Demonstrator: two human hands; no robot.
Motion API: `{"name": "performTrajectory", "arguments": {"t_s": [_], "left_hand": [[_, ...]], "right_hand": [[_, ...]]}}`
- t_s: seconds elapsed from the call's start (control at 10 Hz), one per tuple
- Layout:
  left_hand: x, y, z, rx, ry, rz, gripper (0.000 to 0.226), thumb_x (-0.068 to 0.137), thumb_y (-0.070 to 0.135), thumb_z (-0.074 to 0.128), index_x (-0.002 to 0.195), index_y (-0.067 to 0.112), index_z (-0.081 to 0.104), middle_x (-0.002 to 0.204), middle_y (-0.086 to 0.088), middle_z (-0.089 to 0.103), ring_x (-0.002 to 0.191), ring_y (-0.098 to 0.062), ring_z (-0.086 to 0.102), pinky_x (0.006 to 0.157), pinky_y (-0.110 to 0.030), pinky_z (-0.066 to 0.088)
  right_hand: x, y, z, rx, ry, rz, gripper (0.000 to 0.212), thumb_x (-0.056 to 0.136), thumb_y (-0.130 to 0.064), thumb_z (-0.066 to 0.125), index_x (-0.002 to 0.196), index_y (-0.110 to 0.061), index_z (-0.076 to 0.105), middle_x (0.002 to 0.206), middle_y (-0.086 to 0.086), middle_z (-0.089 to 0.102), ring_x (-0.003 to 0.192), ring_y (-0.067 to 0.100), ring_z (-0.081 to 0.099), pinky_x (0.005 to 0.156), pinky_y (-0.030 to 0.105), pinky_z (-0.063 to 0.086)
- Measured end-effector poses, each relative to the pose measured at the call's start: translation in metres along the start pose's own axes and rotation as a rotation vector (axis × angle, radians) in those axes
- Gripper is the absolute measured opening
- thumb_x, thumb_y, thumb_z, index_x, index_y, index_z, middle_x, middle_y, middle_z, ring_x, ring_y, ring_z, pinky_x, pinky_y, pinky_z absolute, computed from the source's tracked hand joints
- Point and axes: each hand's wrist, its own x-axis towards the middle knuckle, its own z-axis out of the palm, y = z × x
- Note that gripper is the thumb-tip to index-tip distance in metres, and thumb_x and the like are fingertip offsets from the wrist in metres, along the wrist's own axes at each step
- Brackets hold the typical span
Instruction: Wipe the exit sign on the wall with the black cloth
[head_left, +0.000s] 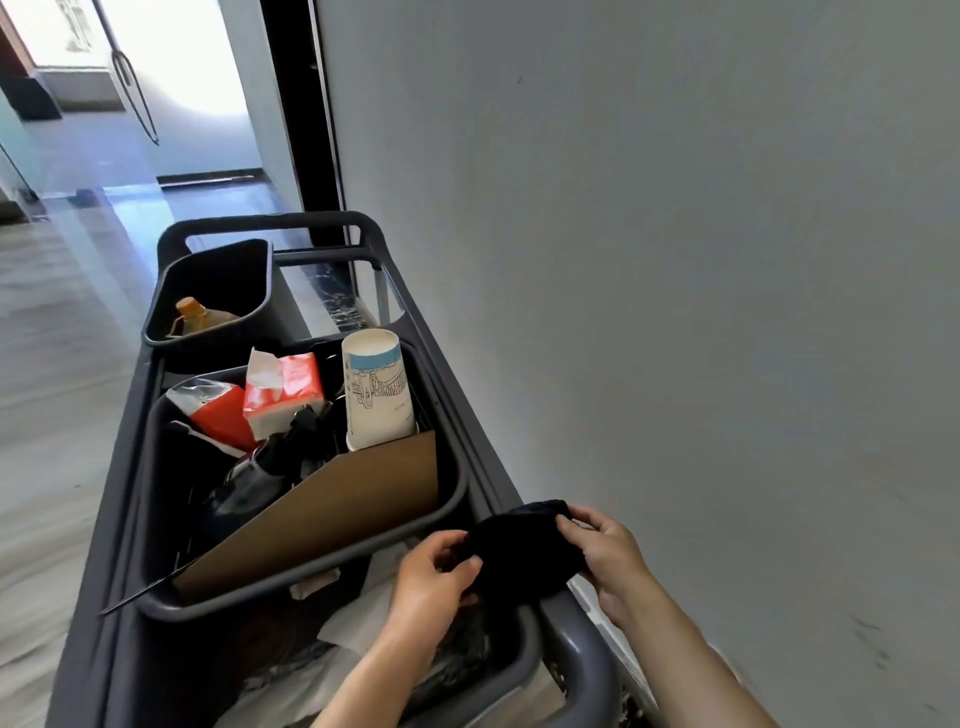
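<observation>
A black cloth (522, 556) is bunched up over the right rim of a dark grey cart (582, 654), low in the head view. My left hand (431, 582) pinches its left edge and my right hand (605, 551) pinches its right edge, so both hands hold it between them. No exit sign shows in the frame; only a bare pale wall (675, 260) rises to the right of the cart.
The cart carries a grey bin (452, 499) with a paper cup (376, 395), red tissue packs (283, 389), a dark spray bottle (260, 478) and cardboard (332, 514). A smaller bin (208, 291) holds an orange-capped bottle. A dark door frame (306, 104) and corridor floor lie beyond.
</observation>
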Motion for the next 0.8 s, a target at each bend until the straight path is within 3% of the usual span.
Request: {"name": "performTrajectory", "arguments": {"t_s": [0.2,0.3,0.4,0.5,0.6,0.7,0.8], "left_hand": [[0.004,-0.004,0.003,0.093,0.024,-0.017,0.03,0.094,-0.004,0.067,0.092,0.026,0.067,0.095,0.0,0.071,0.079,-0.014,0.07,0.05,-0.017,0.053],[0.0,-0.003,-0.003,0.127,-0.014,0.014,0.022,0.093,0.001,0.07,0.107,0.019,0.068,0.102,-0.003,0.073,0.086,-0.018,0.071,0.064,-0.021,0.053],[-0.005,-0.003,-0.009,0.156,-0.023,0.04,0.022,0.094,0.01,0.072,0.112,0.022,0.067,0.106,0.001,0.071,0.096,-0.015,0.069,0.077,-0.025,0.053],[-0.022,0.005,-0.012,0.178,0.063,0.105,0.014,0.098,0.025,0.067,0.112,0.026,0.066,0.108,0.008,0.069,0.099,-0.006,0.064,0.072,-0.021,0.051],[-0.033,0.011,-0.008,0.174,0.103,0.161,0.012,0.101,0.028,0.061,0.112,0.025,0.066,0.108,0.008,0.069,0.102,-0.008,0.063,0.074,-0.021,0.048],[-0.051,0.023,0.012,0.248,0.117,0.27,0.023,0.103,0.031,0.057,0.12,0.02,0.066,0.116,0.006,0.067,0.115,-0.015,0.058,0.096,-0.031,0.044],[-0.072,0.039,0.031,0.382,0.141,0.42,0.028,0.103,0.033,0.054,0.126,0.02,0.063,0.129,0.004,0.061,0.126,-0.016,0.049,0.105,-0.035,0.039]], "right_hand": [[0.015,0.015,-0.004,0.085,-0.029,0.068,0.012,0.09,-0.002,0.063,0.1,-0.004,0.069,0.086,0.014,0.074,0.068,0.021,0.071,0.063,0.029,0.06],[0.014,0.018,-0.01,0.024,-0.058,0.072,0.02,0.09,-0.012,0.066,0.109,-0.006,0.068,0.094,0.012,0.074,0.079,0.022,0.07,0.071,0.034,0.056],[0.009,0.018,-0.015,-0.046,-0.067,0.066,0.021,0.092,-0.018,0.065,0.111,-0.011,0.067,0.096,0.007,0.073,0.08,0.017,0.068,0.066,0.03,0.053],[-0.01,0.013,-0.024,-0.106,-0.048,0.042,0.021,0.095,-0.024,0.059,0.112,-0.013,0.065,0.095,0.002,0.07,0.078,0.014,0.065,0.06,0.024,0.049],[-0.027,0.01,-0.037,-0.191,0.002,-0.023,0.024,0.097,-0.028,0.056,0.115,-0.014,0.063,0.101,0.0,0.068,0.082,0.012,0.062,0.063,0.021,0.048],[-0.057,-0.001,-0.063,-0.49,0.099,-0.225,0.036,0.096,-0.042,0.052,0.125,-0.022,0.058,0.119,-0.004,0.063,0.103,0.01,0.058,0.082,0.025,0.045],[-0.082,-0.011,-0.081,-0.636,0.221,-0.404,0.044,0.095,-0.048,0.049,0.132,-0.025,0.053,0.13,-0.005,0.058,0.117,0.011,0.053,0.094,0.026,0.042]]}}
